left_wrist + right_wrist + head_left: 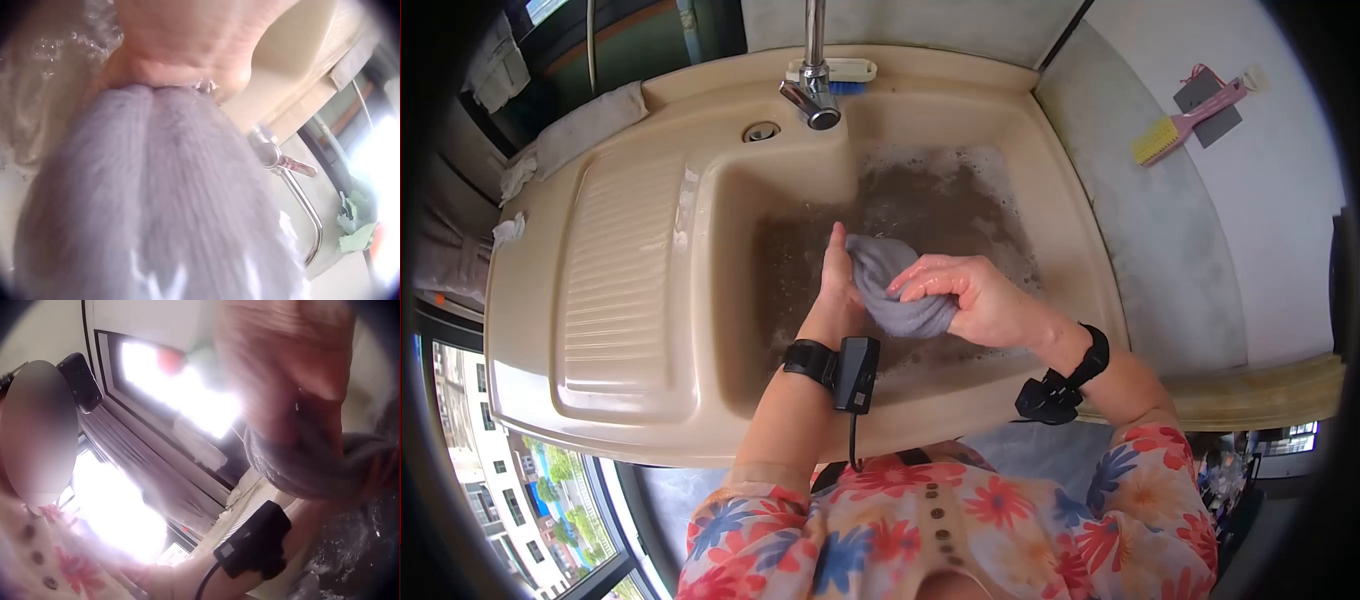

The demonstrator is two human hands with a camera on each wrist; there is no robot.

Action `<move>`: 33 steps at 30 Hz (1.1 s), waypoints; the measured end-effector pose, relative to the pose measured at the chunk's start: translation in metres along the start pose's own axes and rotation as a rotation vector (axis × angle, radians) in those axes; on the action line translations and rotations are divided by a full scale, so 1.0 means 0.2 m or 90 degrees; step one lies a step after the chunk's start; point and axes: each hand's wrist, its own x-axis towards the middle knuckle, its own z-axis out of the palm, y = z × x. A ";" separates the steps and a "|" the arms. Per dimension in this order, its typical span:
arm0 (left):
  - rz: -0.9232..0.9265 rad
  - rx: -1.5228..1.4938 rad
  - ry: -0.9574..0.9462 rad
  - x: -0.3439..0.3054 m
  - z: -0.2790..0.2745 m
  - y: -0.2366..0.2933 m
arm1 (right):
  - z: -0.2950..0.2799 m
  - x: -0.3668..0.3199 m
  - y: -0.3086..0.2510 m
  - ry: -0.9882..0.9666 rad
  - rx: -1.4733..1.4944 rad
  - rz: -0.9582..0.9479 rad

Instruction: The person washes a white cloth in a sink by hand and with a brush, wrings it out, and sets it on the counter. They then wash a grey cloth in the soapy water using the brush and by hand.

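Note:
A wet, bunched grey cloth (900, 290) with a ribbed surface is between my two hands, over the sink's murky water. My right hand (980, 290) grips its near right side, the fingers bent over the top. On the other side my left hand (840, 275) holds it against the palm, thumb pointing up and the fingers largely hidden by the fabric. Close up in the left wrist view, the cloth (162, 194) fills the lower middle below the hand (187, 44). The right wrist view shows the right hand (287, 369) pressing down on the cloth (281, 465).
The beige sink (1080, 240) holds brown, sudsy water (950, 210). A chrome faucet (815, 90) stands at the back, a brush (850, 70) behind it. Left is a ribbed drainboard (625, 280) with a rag (590, 130) beyond. A pink-handled brush (1190, 125) hangs at right.

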 end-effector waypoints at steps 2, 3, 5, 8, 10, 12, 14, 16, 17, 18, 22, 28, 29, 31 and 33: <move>0.024 0.001 -0.072 -0.01 0.00 -0.01 | 0.02 -0.04 -0.04 -0.015 0.058 -0.007; 0.015 0.004 -0.074 -0.04 0.03 -0.01 | 0.02 -0.05 -0.04 -0.007 0.057 -0.001; -0.061 0.005 -0.024 -0.08 0.07 0.00 | -0.02 -0.05 -0.04 -0.021 0.096 -0.006; 0.001 -0.020 -0.004 -0.04 0.06 -0.02 | -0.21 0.00 -0.02 -0.014 0.257 0.083; 0.048 -0.054 -0.048 -0.06 0.11 -0.03 | -0.37 0.06 0.16 0.178 0.495 0.132; 0.029 -0.035 -0.073 -0.09 0.17 -0.04 | -0.42 0.16 0.49 0.317 0.539 0.208; 0.010 -0.018 -0.098 -0.11 0.21 -0.07 | -0.24 0.15 0.69 0.298 0.500 0.220; 0.034 -0.081 -0.093 -0.14 0.21 -0.10 | -0.11 0.10 0.75 0.276 0.497 0.200; 0.035 -0.083 -0.089 -0.15 0.20 -0.10 | -0.04 0.08 0.77 0.252 0.498 0.175; 0.025 -0.088 -0.117 -0.15 0.19 -0.10 | -0.01 0.06 0.72 0.249 0.499 0.175; 0.043 -0.138 -0.061 -0.17 0.21 -0.11 | 0.08 -0.01 0.56 0.152 0.761 0.292; 0.029 0.024 -0.078 -0.23 0.31 -0.19 | -0.07 -0.02 0.34 0.273 0.784 0.118; 0.068 0.100 -0.038 -0.25 0.33 -0.21 | -0.11 0.02 0.35 0.292 0.727 0.106; 0.044 0.129 -0.084 -0.20 0.31 -0.21 | -0.18 0.09 0.34 0.319 0.715 0.068; 0.038 0.145 -0.133 -0.19 0.27 -0.20 | -0.20 0.09 0.26 0.341 0.470 0.194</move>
